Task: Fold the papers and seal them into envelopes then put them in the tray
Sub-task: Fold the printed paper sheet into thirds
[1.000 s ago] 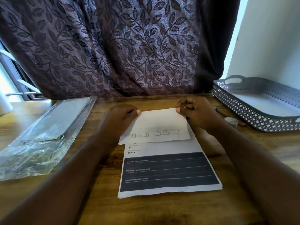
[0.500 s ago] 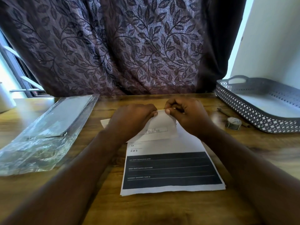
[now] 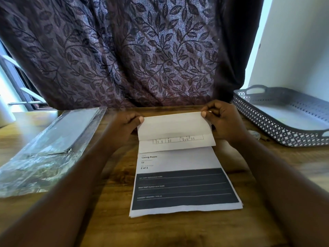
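A folded white paper [image 3: 175,132] is held up just above the wooden table, its folded flap toward me and a printed table strip showing along the lower layer. My left hand [image 3: 124,127] pinches its upper left corner. My right hand [image 3: 221,120] pinches its upper right corner. Under it lies a stack of printed sheets [image 3: 183,186] with a dark block and the words "Living Room". A grey perforated tray [image 3: 263,120] stands at the right. A clear plastic packet of envelopes [image 3: 53,141] lies at the left.
A dark leaf-patterned curtain [image 3: 133,56] hangs behind the table. A small round object [image 3: 255,134] lies between my right hand and the tray. A white object [image 3: 5,114] sits at the far left edge. A white wall rises behind the tray.
My hands moved apart from the paper's middle to its two upper corners. The folded paper is raised and squared up, showing the flap folded over.
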